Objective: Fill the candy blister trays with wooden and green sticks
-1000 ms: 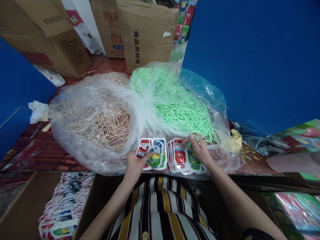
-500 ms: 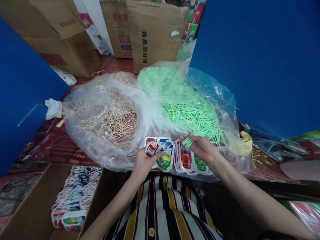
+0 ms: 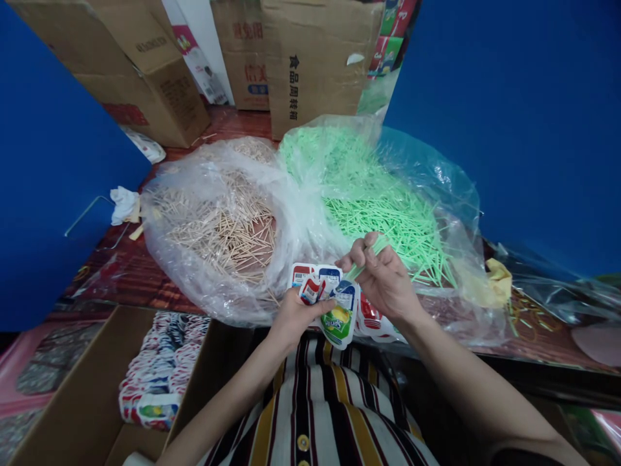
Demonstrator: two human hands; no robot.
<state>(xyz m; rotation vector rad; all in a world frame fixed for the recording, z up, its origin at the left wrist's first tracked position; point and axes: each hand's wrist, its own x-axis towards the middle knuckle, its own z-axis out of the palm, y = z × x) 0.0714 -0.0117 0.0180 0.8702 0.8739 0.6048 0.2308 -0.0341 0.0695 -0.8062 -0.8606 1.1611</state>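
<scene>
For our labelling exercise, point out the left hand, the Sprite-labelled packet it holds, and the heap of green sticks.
left hand (image 3: 297, 317): head view, on the back of the hand
Sprite-labelled packet (image 3: 338, 321): head view, on its printed front
heap of green sticks (image 3: 395, 220): head view, mid-heap

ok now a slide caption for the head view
Left hand holding Sprite-labelled packaging, right hand holding green sticks, near a green stick heap and a tan stick heap.

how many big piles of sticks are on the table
2: a tan pile on the left and a green pile on the right, both partly under clear plastic; others could be hidden behind the boxes.
</scene>
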